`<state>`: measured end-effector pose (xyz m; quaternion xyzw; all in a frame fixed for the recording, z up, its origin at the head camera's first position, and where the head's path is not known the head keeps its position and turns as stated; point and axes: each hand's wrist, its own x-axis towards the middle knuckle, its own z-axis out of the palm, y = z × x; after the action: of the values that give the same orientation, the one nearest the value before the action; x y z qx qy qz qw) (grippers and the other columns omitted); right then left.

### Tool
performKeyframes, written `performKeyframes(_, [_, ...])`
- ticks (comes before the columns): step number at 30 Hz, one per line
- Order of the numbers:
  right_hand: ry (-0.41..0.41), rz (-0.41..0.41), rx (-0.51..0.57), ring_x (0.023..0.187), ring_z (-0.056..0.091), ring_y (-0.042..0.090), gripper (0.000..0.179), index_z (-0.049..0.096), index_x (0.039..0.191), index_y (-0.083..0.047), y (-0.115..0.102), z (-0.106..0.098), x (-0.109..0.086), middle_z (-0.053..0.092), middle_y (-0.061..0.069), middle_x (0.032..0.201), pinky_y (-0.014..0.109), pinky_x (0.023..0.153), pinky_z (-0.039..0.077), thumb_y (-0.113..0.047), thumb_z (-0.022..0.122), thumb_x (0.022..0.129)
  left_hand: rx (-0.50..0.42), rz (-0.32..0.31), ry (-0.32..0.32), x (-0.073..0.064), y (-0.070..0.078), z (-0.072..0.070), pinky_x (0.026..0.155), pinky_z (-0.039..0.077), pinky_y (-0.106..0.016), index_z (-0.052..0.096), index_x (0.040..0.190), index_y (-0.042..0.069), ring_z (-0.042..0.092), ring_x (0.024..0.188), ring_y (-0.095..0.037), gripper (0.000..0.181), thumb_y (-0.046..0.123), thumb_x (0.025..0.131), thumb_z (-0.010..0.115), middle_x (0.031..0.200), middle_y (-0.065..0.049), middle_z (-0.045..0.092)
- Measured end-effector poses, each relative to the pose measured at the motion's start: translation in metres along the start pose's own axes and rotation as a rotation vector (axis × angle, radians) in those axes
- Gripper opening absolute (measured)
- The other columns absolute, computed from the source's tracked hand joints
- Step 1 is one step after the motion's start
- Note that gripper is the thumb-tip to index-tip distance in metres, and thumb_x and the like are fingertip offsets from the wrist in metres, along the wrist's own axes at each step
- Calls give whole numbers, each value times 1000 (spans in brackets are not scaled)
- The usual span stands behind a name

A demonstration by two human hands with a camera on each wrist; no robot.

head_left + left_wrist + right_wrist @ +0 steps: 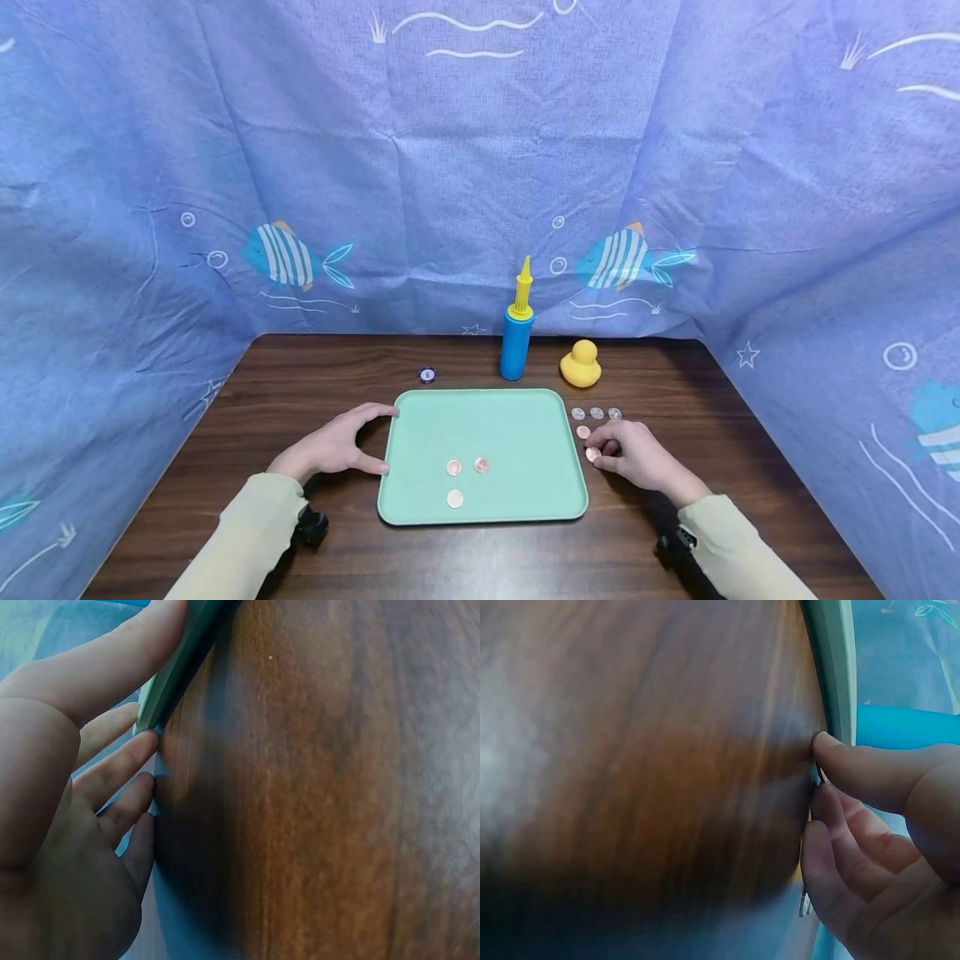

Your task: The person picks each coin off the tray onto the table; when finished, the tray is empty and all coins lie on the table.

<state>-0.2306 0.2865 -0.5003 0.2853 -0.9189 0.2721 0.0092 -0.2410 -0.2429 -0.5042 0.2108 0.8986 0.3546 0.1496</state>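
Observation:
A light green tray [525, 433] lies on the wooden table. Against its left rim rest the thumb and fingertips of my left hand [335, 440], spread wide apart; the left wrist view shows this hand [97, 772] beside the tray's edge. My right hand [633, 454] pinches a copper coin [593, 454] between thumb and fingers, just off the tray's right side, low over the table. Another copper coin [582, 432] lies just beyond it, with a row of silver coins [596, 413] behind. Inside the tray are three copper coins [482, 465], lying flat.
Behind the tray stand a blue hand pump [514, 346] with a yellow top and a yellow rubber duck [581, 365]. A dark poker chip [427, 375] lies at the back left. A blue fish-print cloth [450, 183] hangs round the back and sides of the table [315, 367].

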Motion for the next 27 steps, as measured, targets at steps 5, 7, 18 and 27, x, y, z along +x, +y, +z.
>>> performKeyframes(5, [-15, 29, -6, 72, 63, -1, 15, 79, 95, -14, -1, 0, -1, 70, -12, 84, 27, 69, 54, -6, 87, 85, 2, -8, 3, 0, -1, 1, 116, 35, -66, 48, 157, 19, 36, 151, -41, 94, 46, 80, 92, 162, -13, 42])
performKeyframes(7, [-21, 35, -6, 71, 62, -2, 14, 78, 93, -16, -1, 0, -1, 69, -13, 82, 27, 68, 53, -8, 87, 85, 2, -19, 2, 0, -2, 1, 117, 34, -64, 48, 158, 20, 36, 152, -40, 94, 46, 79, 93, 163, -12, 42])
performKeyframes(18, [-35, 100, -33, 67, 58, -3, 9, 77, 88, -19, -3, 2, 1, 66, -15, 77, 24, 66, 49, -16, 85, 90, 6, -23, 9, -1, -3, 3, 117, 34, -65, 49, 157, 20, 36, 151, -41, 94, 47, 79, 93, 163, -13, 42])
performKeyframes(27, [-21, 138, -30, 68, 57, -1, 10, 76, 86, -19, -6, 3, 4, 66, -14, 79, 25, 66, 51, -20, 84, 92, 12, 0, 16, -2, -1, 2, 115, 35, -67, 49, 157, 19, 36, 151, -43, 92, 45, 79, 93, 162, -15, 42])
